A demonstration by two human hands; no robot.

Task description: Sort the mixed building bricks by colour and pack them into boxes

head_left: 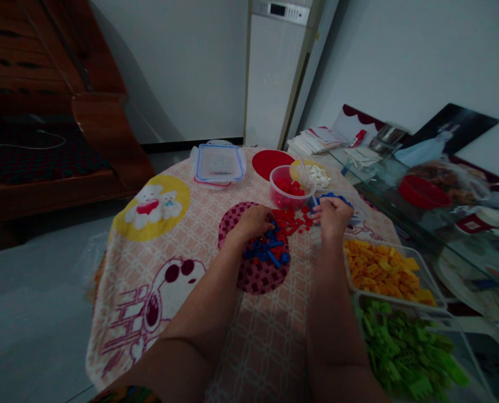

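Observation:
My left hand (256, 220) is over a loose pile of blue plastic building pieces (270, 249), its fingers bent down and drawn together at the pile's far edge. Whatever its fingertips hold is hidden. Beyond and to the right lie scattered red building pieces (292, 221). My right hand (334, 215) is closed in a pinch in front of a container of blue pieces (335, 197); what it grips is too small to make out. Between and beyond the hands stands a round clear tub (278, 200) with red pieces inside.
White pieces (318, 177) lie behind the tub. A box of orange-yellow pieces (386, 268) and a box of green pieces (409, 350) stand at the right. A blue-rimmed clear lid (219, 162) lies at the back. A glass shelf (434, 235) with dishes borders the patterned tablecloth (207, 235).

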